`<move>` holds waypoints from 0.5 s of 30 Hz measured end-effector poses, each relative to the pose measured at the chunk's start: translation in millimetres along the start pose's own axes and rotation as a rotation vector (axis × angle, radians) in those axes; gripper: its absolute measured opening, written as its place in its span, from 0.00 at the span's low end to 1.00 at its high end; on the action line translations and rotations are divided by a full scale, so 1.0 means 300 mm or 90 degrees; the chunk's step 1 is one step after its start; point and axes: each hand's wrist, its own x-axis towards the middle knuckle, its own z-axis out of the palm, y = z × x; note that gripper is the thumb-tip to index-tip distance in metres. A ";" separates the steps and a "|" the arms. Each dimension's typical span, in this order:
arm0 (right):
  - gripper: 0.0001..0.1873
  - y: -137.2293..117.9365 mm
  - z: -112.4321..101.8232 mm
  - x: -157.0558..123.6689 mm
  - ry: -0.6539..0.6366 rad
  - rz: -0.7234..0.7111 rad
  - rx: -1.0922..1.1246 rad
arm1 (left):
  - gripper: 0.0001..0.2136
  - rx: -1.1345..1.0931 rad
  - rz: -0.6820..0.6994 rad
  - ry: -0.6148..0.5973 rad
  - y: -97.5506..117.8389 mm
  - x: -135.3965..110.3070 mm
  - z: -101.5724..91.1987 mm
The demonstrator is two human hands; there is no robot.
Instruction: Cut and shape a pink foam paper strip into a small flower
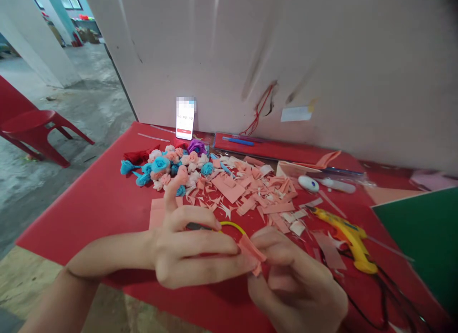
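Low in the middle, a small folded piece of pink crepe paper (251,253) is held between my two hands. My left hand (195,247) pinches its left side, with one finger pointing upward. My right hand (295,280) closes thumb and fingers on its right side. Just behind my left fingers shows the yellow handle of what look like scissors (233,224); the rest is largely hidden. Pink paper scraps (250,190) spread beyond my hands. To their left lies a heap of pink, white and blue paper flowers (168,166).
A yellow glue gun (345,233) with a black cord lies at right, beside a green board (422,242). A lit phone (185,118) leans against the wall behind the red table (89,218). A blue pen (238,141) lies at the back. A red chair (32,120) stands at left.
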 end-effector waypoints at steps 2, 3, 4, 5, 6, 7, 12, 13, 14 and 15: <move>0.11 0.003 -0.001 -0.001 0.004 -0.004 -0.001 | 0.11 -0.008 -0.019 0.011 0.000 -0.005 0.000; 0.11 0.004 -0.001 -0.002 0.005 -0.005 -0.001 | 0.11 -0.011 -0.023 0.009 -0.001 -0.008 -0.001; 0.11 0.004 -0.001 -0.003 -0.003 -0.004 -0.004 | 0.11 -0.015 -0.015 0.002 -0.004 -0.010 -0.002; 0.11 0.005 -0.001 -0.004 -0.007 -0.004 -0.007 | 0.10 -0.020 -0.001 -0.004 -0.007 -0.013 -0.002; 0.10 0.004 0.000 -0.004 -0.005 -0.002 -0.009 | 0.09 -0.026 0.013 -0.009 -0.011 -0.016 -0.002; 0.10 0.004 0.000 -0.004 -0.006 -0.002 -0.010 | 0.08 -0.035 0.028 -0.009 -0.015 -0.020 0.000; 0.11 0.000 0.000 0.000 -0.020 -0.003 -0.015 | 0.08 -0.053 0.038 0.011 -0.019 -0.034 0.000; 0.11 0.000 -0.002 0.000 -0.018 -0.003 -0.014 | 0.08 -0.048 0.047 0.002 -0.016 -0.034 -0.004; 0.12 0.001 -0.005 0.000 -0.014 -0.001 -0.012 | 0.08 -0.039 0.035 -0.033 -0.013 -0.032 -0.008; 0.12 0.001 -0.007 -0.001 -0.012 -0.004 -0.009 | 0.08 -0.032 0.028 -0.047 -0.009 -0.029 -0.012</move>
